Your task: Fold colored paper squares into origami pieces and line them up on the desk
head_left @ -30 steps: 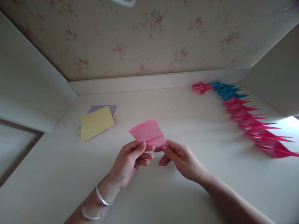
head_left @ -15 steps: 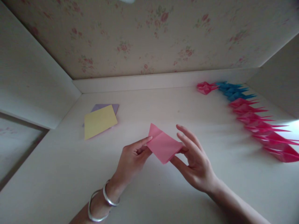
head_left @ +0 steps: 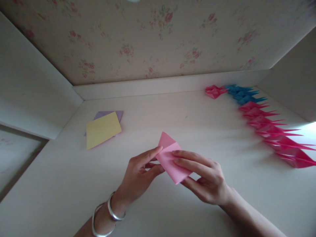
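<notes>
A pink sheet of origami paper (head_left: 170, 161), partly folded with a crease across it, is held above the white table. My left hand (head_left: 142, 171) pinches its left corner between thumb and fingers; two silver bangles (head_left: 114, 207) circle that wrist. My right hand (head_left: 204, 174) grips the right side, with fingertips laid flat on the paper's upper face and the thumb under its lower edge. The underside of the paper is hidden.
Left of my hands, a yellow paper sheet (head_left: 103, 130) lies over a purple sheet (head_left: 119, 115). Along the right stand several folded pink paper pieces (head_left: 269, 130) and blue ones (head_left: 243, 93), with one more pink piece (head_left: 214, 91) at the back. A floral wall (head_left: 138, 36) rises behind.
My right fingers have come down from the air onto the paper's face. The paper has tilted, and its right corner is now covered by my right hand.
</notes>
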`<control>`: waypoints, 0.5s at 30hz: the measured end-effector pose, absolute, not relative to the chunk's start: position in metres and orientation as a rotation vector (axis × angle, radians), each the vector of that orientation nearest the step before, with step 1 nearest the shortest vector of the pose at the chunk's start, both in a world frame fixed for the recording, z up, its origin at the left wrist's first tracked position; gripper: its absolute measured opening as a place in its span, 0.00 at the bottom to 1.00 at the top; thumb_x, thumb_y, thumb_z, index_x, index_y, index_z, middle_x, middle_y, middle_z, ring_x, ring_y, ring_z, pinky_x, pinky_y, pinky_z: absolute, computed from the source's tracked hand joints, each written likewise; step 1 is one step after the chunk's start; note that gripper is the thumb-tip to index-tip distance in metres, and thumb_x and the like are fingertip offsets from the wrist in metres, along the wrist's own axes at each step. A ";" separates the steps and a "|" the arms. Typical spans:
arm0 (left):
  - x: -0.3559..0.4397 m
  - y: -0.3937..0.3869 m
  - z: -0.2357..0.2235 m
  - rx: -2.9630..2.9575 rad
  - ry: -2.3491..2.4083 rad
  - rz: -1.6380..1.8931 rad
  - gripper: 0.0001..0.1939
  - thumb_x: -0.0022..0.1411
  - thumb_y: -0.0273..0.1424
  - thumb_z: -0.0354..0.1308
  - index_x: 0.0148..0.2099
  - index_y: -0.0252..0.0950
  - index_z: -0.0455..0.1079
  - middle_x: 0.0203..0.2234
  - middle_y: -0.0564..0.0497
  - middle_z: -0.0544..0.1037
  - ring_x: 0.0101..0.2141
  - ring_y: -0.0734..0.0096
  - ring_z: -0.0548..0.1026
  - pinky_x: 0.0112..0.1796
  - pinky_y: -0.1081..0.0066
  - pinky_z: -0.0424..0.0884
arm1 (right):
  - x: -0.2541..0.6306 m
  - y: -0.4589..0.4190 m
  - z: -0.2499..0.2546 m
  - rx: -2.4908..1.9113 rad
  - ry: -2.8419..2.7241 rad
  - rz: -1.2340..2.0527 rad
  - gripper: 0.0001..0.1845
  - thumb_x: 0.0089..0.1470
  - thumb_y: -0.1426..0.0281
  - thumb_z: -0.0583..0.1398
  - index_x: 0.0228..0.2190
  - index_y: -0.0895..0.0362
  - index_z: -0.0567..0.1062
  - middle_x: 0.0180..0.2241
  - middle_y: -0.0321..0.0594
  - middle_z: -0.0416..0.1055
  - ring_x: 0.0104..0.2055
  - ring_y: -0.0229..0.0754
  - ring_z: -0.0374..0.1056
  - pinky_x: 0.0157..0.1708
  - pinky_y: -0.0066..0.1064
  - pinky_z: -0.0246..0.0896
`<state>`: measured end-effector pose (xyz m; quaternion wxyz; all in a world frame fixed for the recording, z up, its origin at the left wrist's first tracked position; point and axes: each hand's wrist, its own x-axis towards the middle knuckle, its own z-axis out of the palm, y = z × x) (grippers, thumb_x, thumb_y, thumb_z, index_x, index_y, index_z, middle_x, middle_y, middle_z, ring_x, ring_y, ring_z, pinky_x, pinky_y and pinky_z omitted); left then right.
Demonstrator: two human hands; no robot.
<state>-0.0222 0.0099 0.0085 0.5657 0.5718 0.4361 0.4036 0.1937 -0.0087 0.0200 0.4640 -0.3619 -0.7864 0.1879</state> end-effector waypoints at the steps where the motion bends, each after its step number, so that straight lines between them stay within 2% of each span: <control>1: -0.023 0.010 0.009 1.403 1.013 0.989 0.22 0.58 0.29 0.67 0.54 0.49 0.75 0.47 0.50 0.81 0.41 0.63 0.81 0.39 0.68 0.80 | 0.194 -0.009 0.022 -0.879 -1.929 0.457 0.20 0.55 0.72 0.63 0.51 0.52 0.75 0.47 0.49 0.78 0.46 0.50 0.77 0.39 0.38 0.78; 5: -0.025 0.009 0.011 1.662 1.020 1.153 0.18 0.58 0.23 0.66 0.47 0.50 0.79 0.40 0.52 0.84 0.39 0.66 0.82 0.42 0.69 0.78 | 0.197 -0.010 0.024 -0.860 -1.898 0.477 0.14 0.57 0.69 0.63 0.46 0.53 0.78 0.44 0.50 0.79 0.43 0.49 0.78 0.35 0.36 0.77; 8: -0.024 0.007 0.013 1.743 1.041 1.185 0.17 0.58 0.21 0.65 0.44 0.50 0.80 0.37 0.53 0.85 0.37 0.67 0.82 0.40 0.71 0.78 | 0.200 -0.010 0.022 -0.837 -1.878 0.522 0.14 0.55 0.67 0.65 0.45 0.54 0.79 0.44 0.51 0.79 0.43 0.49 0.78 0.36 0.36 0.77; 15: -0.023 0.003 0.013 1.784 1.148 1.132 0.11 0.59 0.24 0.64 0.41 0.44 0.81 0.35 0.50 0.84 0.30 0.68 0.81 0.34 0.72 0.77 | 0.197 -0.013 0.015 -0.970 -1.695 0.629 0.07 0.57 0.73 0.63 0.38 0.53 0.80 0.45 0.47 0.76 0.45 0.49 0.75 0.43 0.39 0.73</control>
